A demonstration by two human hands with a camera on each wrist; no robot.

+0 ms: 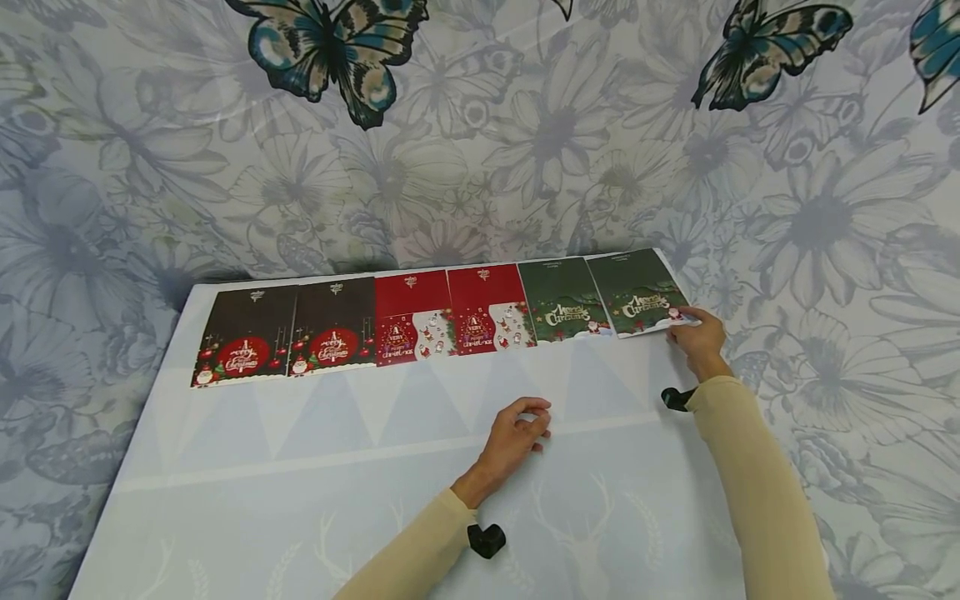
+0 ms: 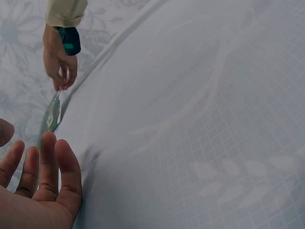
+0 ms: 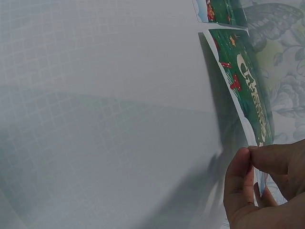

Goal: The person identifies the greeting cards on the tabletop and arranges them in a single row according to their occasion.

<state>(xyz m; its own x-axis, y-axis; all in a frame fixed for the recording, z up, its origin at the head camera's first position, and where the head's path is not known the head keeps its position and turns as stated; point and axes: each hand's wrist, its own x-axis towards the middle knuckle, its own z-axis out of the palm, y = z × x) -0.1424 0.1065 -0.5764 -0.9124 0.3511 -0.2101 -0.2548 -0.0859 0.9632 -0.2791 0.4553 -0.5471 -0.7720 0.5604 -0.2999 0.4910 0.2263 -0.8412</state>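
Note:
At the right end of a row, a green Christmas card [image 1: 645, 292] lies unfolded. My right hand [image 1: 699, 335] pinches its lower right corner between thumb and fingers. In the right wrist view, the near edge of the green card [image 3: 243, 90] is raised off the surface and casts a shadow. My left hand [image 1: 513, 442] hovers over the table with its fingers loosely bent, holding nothing. The left wrist view shows the left hand's fingers [image 2: 47, 167] spread a little and slightly curved. A second green card [image 1: 566, 300] lies just left of the pinched one.
Two red cards [image 1: 491, 287] and two dark brown cards [image 1: 330, 312] continue the row leftward along the table's far edge. The pale table cover [image 1: 300, 467] has triangles and deer heads printed on it. Behind stands a flowered backdrop [image 1: 480, 150] with butterflies.

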